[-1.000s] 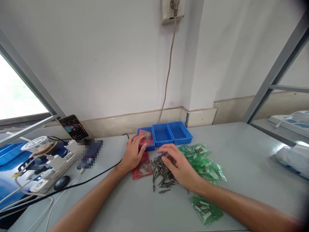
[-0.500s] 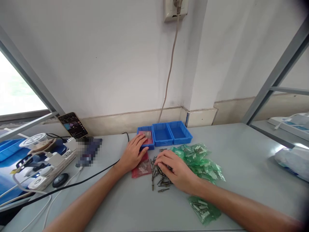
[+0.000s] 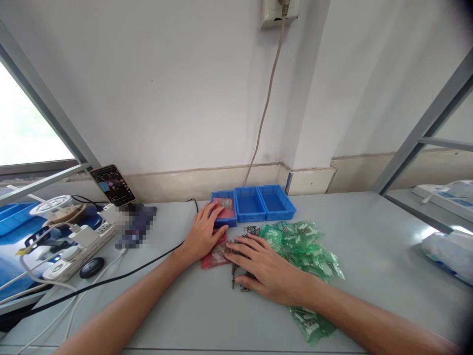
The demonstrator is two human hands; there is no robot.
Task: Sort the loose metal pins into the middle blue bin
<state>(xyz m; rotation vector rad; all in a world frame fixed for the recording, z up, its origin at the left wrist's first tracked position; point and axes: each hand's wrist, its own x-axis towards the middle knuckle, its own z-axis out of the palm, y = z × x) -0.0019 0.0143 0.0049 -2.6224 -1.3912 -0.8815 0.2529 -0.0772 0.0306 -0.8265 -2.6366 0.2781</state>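
My left hand [image 3: 202, 232] rests with fingers stretched at the left blue bin [image 3: 229, 222], its fingertips over the near left rim. A red plastic bag [image 3: 225, 209] lies in that bin, and another red bag [image 3: 215, 256] with small parts lies below it, partly under my hand. Spread flat, my right hand [image 3: 260, 266] covers much of a pile of small metal pins that look like rivets [image 3: 233, 277]. Green plastic bags [image 3: 308, 249] with similar metal parts lie just right of it. One more green bag [image 3: 311, 323] sits below my right forearm.
Two more blue bins [image 3: 250, 204] stand beside the left one against the wall. A phone [image 3: 112, 185] on a stand, a power strip [image 3: 79, 249] with chargers and a black round object [image 3: 92, 267] are on the left. A black cable [image 3: 148, 268] crosses the table.
My right hand has flattened and spread over the metal pins, its fingers reaching further left to the lower red bag. My left hand stays at the bin. The view has shifted slightly.
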